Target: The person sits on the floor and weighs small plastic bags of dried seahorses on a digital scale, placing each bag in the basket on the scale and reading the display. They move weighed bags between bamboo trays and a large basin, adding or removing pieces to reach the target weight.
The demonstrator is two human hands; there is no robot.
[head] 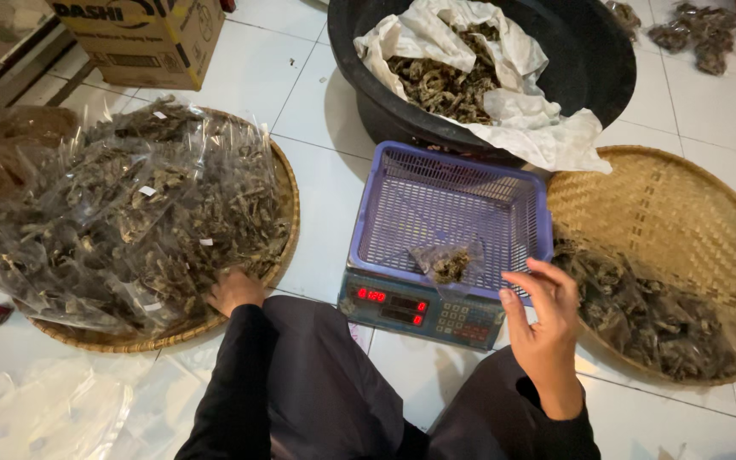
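At the centre of the frame a purple mesh basket [453, 204] sits on a digital scale [423, 311] with red digits lit. A small clear packet [449, 262] of dried dark pieces lies in the basket's near edge. The right hand [543, 328] hovers, fingers loosely open, just beside it. At lower left, the left hand [233, 291] touches filled clear bags [121, 213] heaped on a woven tray [287, 200]. A black tub [589, 60] stands at the top.

Behind my scale sits a black tub [594, 60] lined with white cloth [521, 119] and dried pieces. A cardboard box [142, 38] stands far left of the tub, packed bags [709, 34] to its right
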